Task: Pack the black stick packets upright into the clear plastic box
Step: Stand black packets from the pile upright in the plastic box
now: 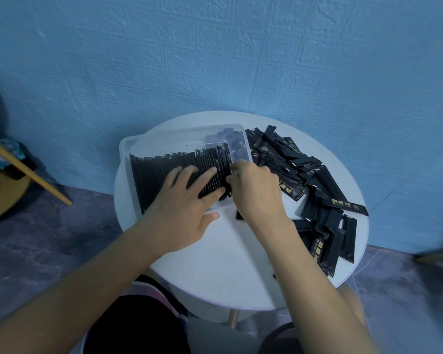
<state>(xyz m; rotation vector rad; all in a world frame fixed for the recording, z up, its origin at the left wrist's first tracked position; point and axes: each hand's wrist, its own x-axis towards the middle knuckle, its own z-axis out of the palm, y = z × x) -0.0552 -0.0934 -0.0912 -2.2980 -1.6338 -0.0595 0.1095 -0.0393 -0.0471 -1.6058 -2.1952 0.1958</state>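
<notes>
Now, gap: the free slot sits at the right end of the clear plastic box (182, 135), directly under my right hand (253, 186).
Left hand (179, 213): fingers spread flat, pressing the standing row of packets (169, 172) leftward.
Right hand: fingers pinched at the row's last packet; actual grip hidden.
Box contents: row nearly fills it, edges up.
Loose pile (315, 175): right of the box on the worktop (215, 264), lying flat.

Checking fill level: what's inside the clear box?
The clear box holds a row of upright black packets; its right end is open. Left hand and right hand cover part.
</notes>
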